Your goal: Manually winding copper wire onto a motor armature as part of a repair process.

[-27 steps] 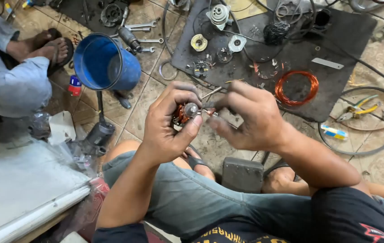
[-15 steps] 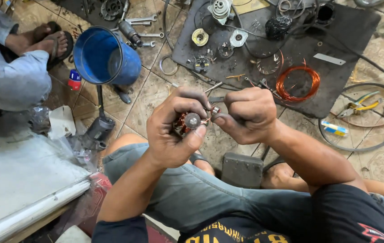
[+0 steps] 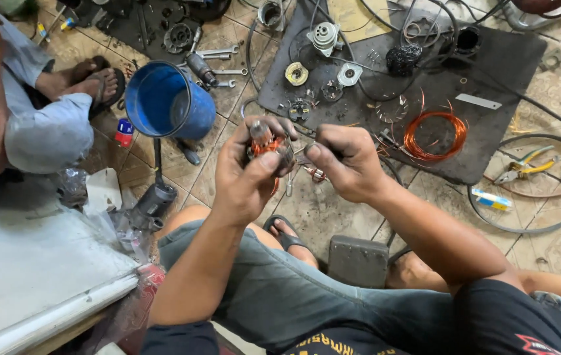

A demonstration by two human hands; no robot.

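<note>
Tiled floor [image 3: 215, 171], worn and grimy, fills the scene, with a dark mat [image 3: 491, 59] spread across it from twelve to two o'clock and strewn with small metal parts. At the centre, the person's left hand [image 3: 247, 174] is curled around a small motor armature [image 3: 266, 141], its copper windings showing orange between the thumb and the bent fingers, the part held above the floor in front of the knees. The right hand [image 3: 346, 161] sits just beside it at three o'clock, fingers pressed together in a pinch on a thin metal tool [image 3: 301, 151] whose tip meets the armature; what kind of tool it is cannot be told. A coil of copper wire [image 3: 435, 135] lies on the mat at two o'clock of the hands, near the mat's lower edge. A blue bucket [image 3: 165, 105] lies tipped on its side at ten o'clock, its open mouth facing the camera, with wrenches [image 3: 218, 52] on the floor just beyond it. Yellow-handled pliers [image 3: 523, 164] rest on the tiles at three o'clock, inside a loop of dark cable [image 3: 491, 220]. At nine o'clock another person sits, a grey trouser leg [image 3: 47, 135] and a sandalled foot [image 3: 90, 79] in view. A pale slab [image 3: 24, 263] occupies the eight o'clock corner.
</note>
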